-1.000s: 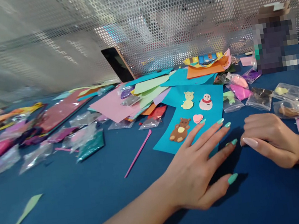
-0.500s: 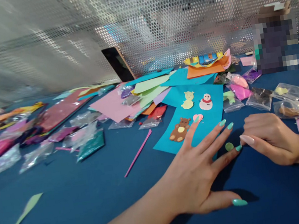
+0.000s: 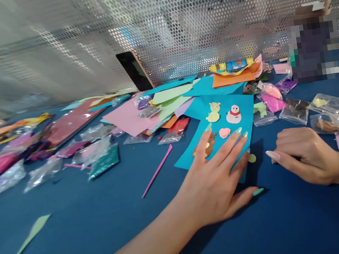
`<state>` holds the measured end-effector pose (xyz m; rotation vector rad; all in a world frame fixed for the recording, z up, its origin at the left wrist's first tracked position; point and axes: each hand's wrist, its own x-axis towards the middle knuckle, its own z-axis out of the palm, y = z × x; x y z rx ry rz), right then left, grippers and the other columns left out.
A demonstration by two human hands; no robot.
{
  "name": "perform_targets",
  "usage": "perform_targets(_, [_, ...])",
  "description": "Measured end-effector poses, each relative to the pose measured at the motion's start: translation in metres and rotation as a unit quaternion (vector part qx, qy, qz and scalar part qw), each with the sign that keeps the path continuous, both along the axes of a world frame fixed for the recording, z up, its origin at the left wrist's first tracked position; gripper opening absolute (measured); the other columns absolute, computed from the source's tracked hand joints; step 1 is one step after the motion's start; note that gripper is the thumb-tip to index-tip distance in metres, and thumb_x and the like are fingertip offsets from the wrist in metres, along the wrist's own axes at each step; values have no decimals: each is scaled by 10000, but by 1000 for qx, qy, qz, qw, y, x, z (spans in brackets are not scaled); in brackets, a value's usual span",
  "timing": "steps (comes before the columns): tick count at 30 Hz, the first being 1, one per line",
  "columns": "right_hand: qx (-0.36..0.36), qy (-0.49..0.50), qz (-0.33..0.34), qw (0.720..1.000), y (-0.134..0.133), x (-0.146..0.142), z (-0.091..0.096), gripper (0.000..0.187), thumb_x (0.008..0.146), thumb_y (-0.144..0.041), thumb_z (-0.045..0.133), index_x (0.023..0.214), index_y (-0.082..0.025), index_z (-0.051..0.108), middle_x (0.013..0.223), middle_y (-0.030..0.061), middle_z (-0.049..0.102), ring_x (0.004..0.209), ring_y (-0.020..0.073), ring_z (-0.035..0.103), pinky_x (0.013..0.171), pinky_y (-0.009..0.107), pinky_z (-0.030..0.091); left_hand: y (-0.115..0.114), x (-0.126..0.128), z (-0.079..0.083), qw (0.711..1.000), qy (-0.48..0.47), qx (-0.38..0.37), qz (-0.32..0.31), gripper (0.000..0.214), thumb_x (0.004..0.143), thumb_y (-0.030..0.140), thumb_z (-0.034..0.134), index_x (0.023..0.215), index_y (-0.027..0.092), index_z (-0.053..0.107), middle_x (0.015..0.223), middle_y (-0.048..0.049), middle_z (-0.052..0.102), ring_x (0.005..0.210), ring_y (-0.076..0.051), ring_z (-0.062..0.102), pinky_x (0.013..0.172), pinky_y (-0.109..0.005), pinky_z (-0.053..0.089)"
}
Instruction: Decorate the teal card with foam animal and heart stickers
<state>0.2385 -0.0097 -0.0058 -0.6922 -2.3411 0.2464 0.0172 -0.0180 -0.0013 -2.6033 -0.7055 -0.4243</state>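
Observation:
My left hand (image 3: pixel 210 182), with teal nails, lies flat with fingers stretched over the near corner of a turquoise paper sheet (image 3: pixel 242 106). It partly covers a brown bear cut-out (image 3: pixel 210 141). A pink heart (image 3: pixel 224 132), a yellow duck (image 3: pixel 213 112) and a snowman (image 3: pixel 234 115) are stuck on the sheet beyond my fingers. A small round green piece (image 3: pixel 251 158) lies on the table between my hands. My right hand (image 3: pixel 302 152), with pink nails, rests to the right with fingers curled under and thumb pointing left; whatever is inside it is hidden.
Loose coloured paper sheets (image 3: pixel 142 116) and several clear bags of craft bits (image 3: pixel 324 103) cover the blue table (image 3: pixel 107 220). A pink stick (image 3: pixel 156 171) lies left of the sheet. A phone (image 3: pixel 134 71) leans on the perforated metal wall (image 3: pixel 173 21).
My left hand slid forward and left onto the turquoise sheet, now covering the bear. The small green round piece came into view between the hands. My right hand barely moved.

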Motion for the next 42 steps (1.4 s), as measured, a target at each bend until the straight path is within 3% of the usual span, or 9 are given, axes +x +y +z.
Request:
perform_targets(6, [-6,-1,-5,1000,0,0,-2,373,908,-193,404,541,-147,455,500,-14,391,493,97,357,531,264,277,0,0,-1,998,-43,-36,1,373,896,393,393,1051,143,622,1236,-122,547,1181,-252,465,1090,-463,8])
perform_targets(12, [4,-11,-11,1000,0,-1,-1,400,901,-190,413,503,-159,416,480,-26,359,472,95,324,516,265,268,10,2,-6,983,-94,-154,28,325,884,320,428,1130,178,586,1283,-117,502,1228,-269,410,1034,-524,222])
perform_targets(18, [13,-16,-18,1000,0,-2,-1,401,896,-191,413,496,-169,398,473,-32,358,465,94,323,507,260,274,16,6,-8,969,-120,-212,27,238,844,251,495,1034,230,638,1254,-99,525,1207,-281,430,1001,-579,250])
perform_targets(28, [20,-13,-22,999,0,-1,-3,372,877,-163,454,513,-168,377,484,-33,358,472,91,313,504,257,278,17,9,-14,979,-157,-133,-9,167,871,263,512,901,196,661,1146,-75,602,1136,-234,505,1011,-483,305])
perform_targets(34, [21,-15,-20,999,-1,-2,-1,360,878,-153,444,519,-163,427,481,-16,400,476,101,347,497,267,301,22,-2,-2,977,-197,-73,-17,147,864,248,526,869,174,653,1063,-91,630,1051,-220,556,974,-461,346])
perform_targets(36, [1,-14,-13,1000,-2,-3,-1,275,868,-141,451,604,-147,527,565,17,499,546,116,442,545,266,371,27,-10,2,978,-200,-59,-15,151,866,245,518,882,169,648,1050,-98,626,1036,-220,554,954,-456,362])
perform_targets(38, [-25,-29,-11,999,-4,-3,0,156,852,-160,484,766,-136,612,806,83,595,753,156,546,684,290,447,32,-18,5,976,-210,-57,-2,154,865,244,513,882,171,646,1032,-95,621,1006,-213,556,934,-449,376])
perform_targets(40, [-38,-64,-18,997,-6,-3,0,138,842,-210,517,882,-156,638,1090,130,551,1002,207,528,834,343,446,38,-24,6,969,-229,-85,20,156,860,255,517,875,176,651,1028,-90,609,975,-205,560,907,-426,399])
perform_targets(42, [-39,-101,-29,994,-7,-3,0,163,846,-259,520,921,-183,644,1241,130,466,1132,237,462,908,387,419,43,-29,4,956,-256,-134,44,164,852,273,525,874,181,659,1037,-88,594,971,-201,557,881,-393,421])
